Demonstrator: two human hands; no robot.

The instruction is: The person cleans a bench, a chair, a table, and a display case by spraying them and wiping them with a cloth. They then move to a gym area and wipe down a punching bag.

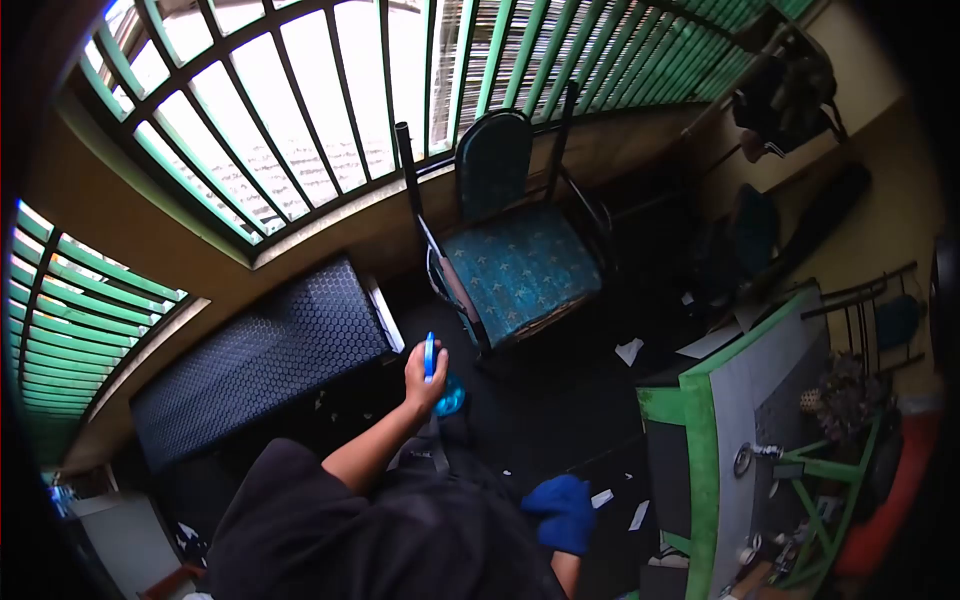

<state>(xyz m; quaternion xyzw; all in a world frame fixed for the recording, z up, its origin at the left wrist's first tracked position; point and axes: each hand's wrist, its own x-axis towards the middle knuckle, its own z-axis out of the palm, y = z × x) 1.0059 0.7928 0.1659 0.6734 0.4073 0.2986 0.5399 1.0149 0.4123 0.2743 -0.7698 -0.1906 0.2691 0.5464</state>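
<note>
My left hand [421, 385] is closed around what looks like a spray bottle. Its bright blue top [430, 356] sticks up past my fingers, and a see-through blue body [451, 396] shows just below the hand. A blue cloth [560, 508] is bunched over my right hand, low in the view. Only the wrist [567, 572] shows there; the fingers are hidden by the cloth. Beyond my left hand stands a chair with a teal patterned seat [523, 268] and dark metal arms. To its left is a long padded bench [265, 350] with a dark honeycomb-patterned cover.
Barred green windows [290, 110] line the wall ahead. On the right stands a green-framed table [705, 480]. White paper scraps [629, 351] lie on the dark floor [560, 420]. Bags [790, 95] hang at the upper right.
</note>
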